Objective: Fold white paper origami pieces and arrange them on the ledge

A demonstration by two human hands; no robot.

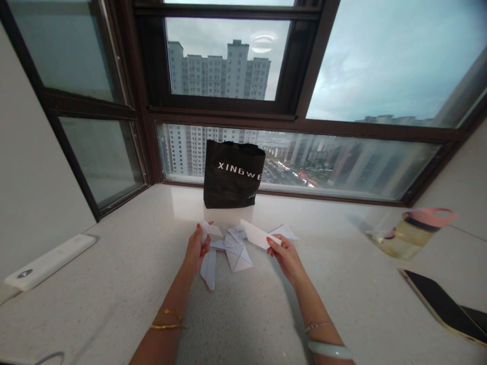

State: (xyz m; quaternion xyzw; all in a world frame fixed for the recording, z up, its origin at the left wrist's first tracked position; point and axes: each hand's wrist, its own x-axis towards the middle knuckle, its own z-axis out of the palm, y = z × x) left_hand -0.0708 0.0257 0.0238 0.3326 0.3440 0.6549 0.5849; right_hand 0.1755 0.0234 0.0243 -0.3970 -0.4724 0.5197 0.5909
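My left hand [196,248] is closed, pinching a small folded white paper piece [211,230] at its upper edge. My right hand [286,256] is closed on another folded white paper [257,234], holding it up at a slant above the counter. Between the two hands lie several folded white paper shapes [236,253] on the pale speckled counter [114,284]. One long folded piece [209,269] lies just under my left hand. A further folded sheet [286,232] rests behind my right hand.
A black paper bag [232,175] with white lettering stands behind the papers against the window. A white power strip [49,261] lies at the left. A bottle with a pink lid [413,233] and a dark phone [443,306] sit at the right.
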